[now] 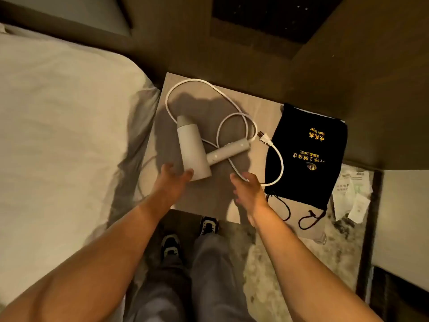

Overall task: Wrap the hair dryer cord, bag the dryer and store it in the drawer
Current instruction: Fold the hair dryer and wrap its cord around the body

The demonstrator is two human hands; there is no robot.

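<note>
A white hair dryer point(192, 145) lies on the nightstand point(209, 196), its handle pointing right. Its white cord point(209, 88) loops loosely across the top, and the plug point(264, 138) rests at the left edge of a black drawstring bag point(308, 159) with gold lettering. My left hand point(173, 180) is spread open at the near end of the dryer's barrel, fingertips touching or almost touching it. My right hand point(247, 187) sits over the cord near the bag's lower left corner; whether the fingers grip the cord is unclear.
A bed with white bedding point(65, 126) runs along the left, close to the nightstand. Paper slips point(352, 194) lie to the right of the bag. The bag's drawstrings point(308, 217) hang over the front edge. My legs and shoes stand on carpet below.
</note>
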